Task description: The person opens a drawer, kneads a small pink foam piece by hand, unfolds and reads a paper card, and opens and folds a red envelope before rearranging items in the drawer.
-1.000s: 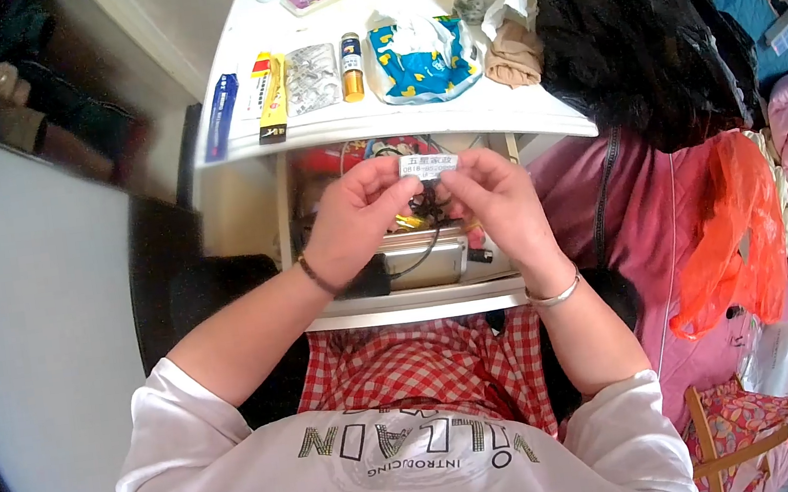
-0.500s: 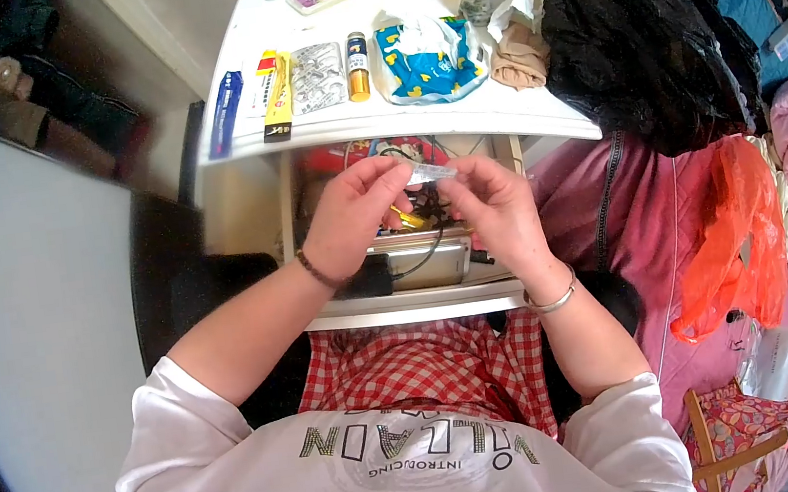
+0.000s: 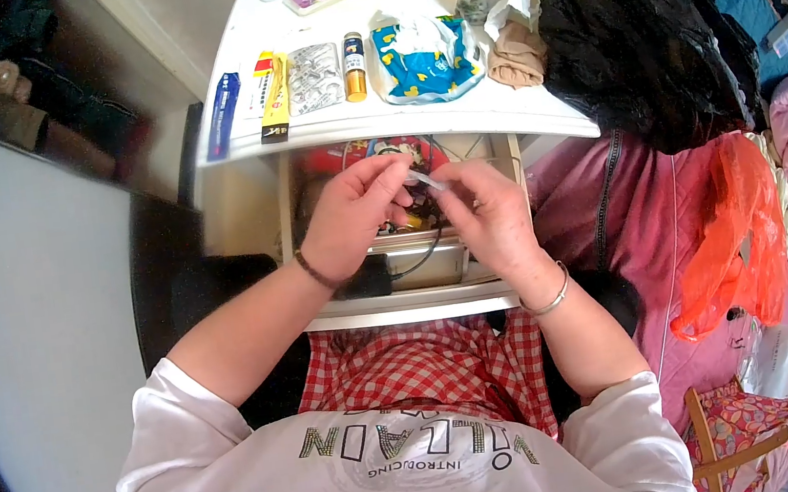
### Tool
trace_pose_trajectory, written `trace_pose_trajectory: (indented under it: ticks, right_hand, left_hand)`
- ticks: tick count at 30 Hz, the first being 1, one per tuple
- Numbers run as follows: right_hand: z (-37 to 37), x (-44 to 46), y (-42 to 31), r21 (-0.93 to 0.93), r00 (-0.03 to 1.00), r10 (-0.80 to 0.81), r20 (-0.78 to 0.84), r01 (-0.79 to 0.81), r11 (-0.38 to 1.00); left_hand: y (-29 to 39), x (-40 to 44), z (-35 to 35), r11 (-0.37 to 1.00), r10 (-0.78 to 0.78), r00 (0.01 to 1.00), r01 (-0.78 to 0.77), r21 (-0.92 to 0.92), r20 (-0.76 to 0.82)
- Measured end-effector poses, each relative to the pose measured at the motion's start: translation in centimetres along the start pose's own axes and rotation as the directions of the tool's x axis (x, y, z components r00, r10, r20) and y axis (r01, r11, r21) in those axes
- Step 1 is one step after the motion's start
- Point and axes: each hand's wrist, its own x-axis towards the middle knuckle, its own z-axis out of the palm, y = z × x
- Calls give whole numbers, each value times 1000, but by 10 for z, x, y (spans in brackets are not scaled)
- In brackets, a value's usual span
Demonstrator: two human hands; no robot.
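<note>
While the left hand (image 3: 351, 217) has its fingers clamped on one end of the label (image 3: 426, 180), the right hand (image 3: 491, 209) pinches the other; it slants between their fingertips, above the open drawer (image 3: 412, 312).

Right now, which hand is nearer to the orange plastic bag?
Right. The right hand is over the open drawer, left of the orange plastic bag; the left hand is farther left.
</note>
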Motion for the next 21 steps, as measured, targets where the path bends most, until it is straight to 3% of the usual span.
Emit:
trace_pose_trajectory:
  ticks: [4,6,21]
  right_hand:
    - [-5,2,-7,156,985,124,124,-143,977]
    - [-6,3,-4,367,932,286,221,-351,862]
    - [-16,9,6,483,791,421,444,-607,631]
  left_hand:
    - [3,-1,1,997,69,998,-69,-19,4]
    - [4,-1,2,997,77,997,-77,1,-3]
    - [2,-2,1,976,136,989,-142,166,51]
